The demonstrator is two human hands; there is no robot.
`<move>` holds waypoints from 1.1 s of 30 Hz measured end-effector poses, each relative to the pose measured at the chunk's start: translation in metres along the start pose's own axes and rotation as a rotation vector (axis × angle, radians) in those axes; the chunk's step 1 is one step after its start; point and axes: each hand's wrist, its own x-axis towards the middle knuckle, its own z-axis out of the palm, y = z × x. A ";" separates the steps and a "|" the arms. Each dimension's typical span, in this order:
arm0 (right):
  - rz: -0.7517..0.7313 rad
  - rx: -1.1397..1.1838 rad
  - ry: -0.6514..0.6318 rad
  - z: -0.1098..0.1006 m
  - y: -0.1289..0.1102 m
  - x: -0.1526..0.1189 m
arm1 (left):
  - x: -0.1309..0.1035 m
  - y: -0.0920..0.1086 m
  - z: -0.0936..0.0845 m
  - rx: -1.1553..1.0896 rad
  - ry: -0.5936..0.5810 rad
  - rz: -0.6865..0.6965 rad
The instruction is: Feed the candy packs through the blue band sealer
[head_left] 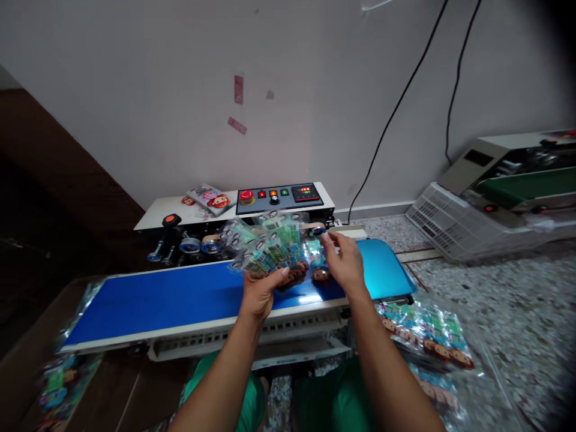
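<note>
A fanned bunch of clear plastic packets with green, blue and brown printed contents is held in my left hand, thumb on top. My right hand is closed, its thumb and fingertips at the upper right edge of a single packet. That packet is over the blue conveyor belt, close to the rollers of a band sealing machine. The held bunch hides part of the rollers and belt.
The machine's panel has a red knob and lit buttons. A printed pack lies on its top. More packets sit at lower right, and a cardboard box with packets stands lower left. A white crate is by a second machine.
</note>
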 end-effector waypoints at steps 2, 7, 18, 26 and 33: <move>-0.025 0.339 -0.171 -0.003 -0.018 -0.009 | 0.000 -0.001 0.001 0.005 -0.010 0.020; 0.043 0.735 -0.270 0.002 -0.047 -0.025 | -0.002 -0.002 0.006 0.005 -0.067 0.069; 0.102 0.685 0.217 0.016 -0.060 -0.036 | -0.005 -0.005 0.007 -0.007 -0.104 0.037; 0.046 0.620 0.374 0.015 -0.065 -0.038 | -0.004 -0.001 0.008 -0.067 -0.084 0.085; 0.031 0.654 0.594 0.006 -0.052 -0.027 | -0.001 -0.001 0.002 -0.051 -0.039 0.046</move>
